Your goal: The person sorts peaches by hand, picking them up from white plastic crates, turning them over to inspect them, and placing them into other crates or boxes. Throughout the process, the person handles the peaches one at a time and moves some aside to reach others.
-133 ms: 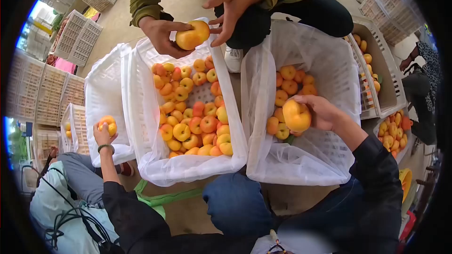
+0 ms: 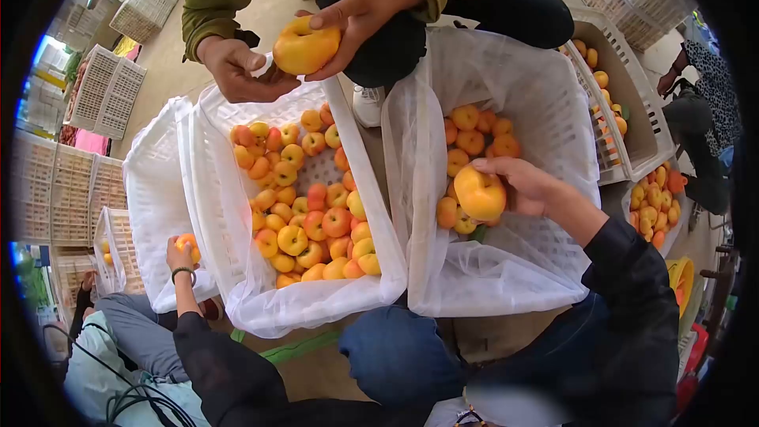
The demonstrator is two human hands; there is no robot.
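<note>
The right hand [image 2: 528, 187] cupped a round yellow-orange peach [image 2: 479, 194] just above the fruit inside the white mesh-lined crate [image 2: 506, 269], while the left hand [image 2: 180, 255], far left of that crate, gripped a smaller orange peach [image 2: 188, 245].

three lined crates sit side by side in front of the person. the middle crate [image 2: 237, 300] is packed with loose fruit [image 2: 304, 205], the right crate [image 2: 522, 269] has a smaller bunch [image 2: 470, 138] at its far end, and the left crate [image 2: 154, 190] is beside the middle one. left hand [image 2: 180, 255] is over the left crate with a fruit [image 2: 188, 245] in it, right hand [image 2: 526, 187] over the right crate gripping another fruit [image 2: 479, 193]. across the crates a co-worker's hands [image 2: 237, 69] hold one fruit [image 2: 304, 47] above the middle crate's far edge. further right, more crates [image 2: 632, 111] with fruit in them.
</note>
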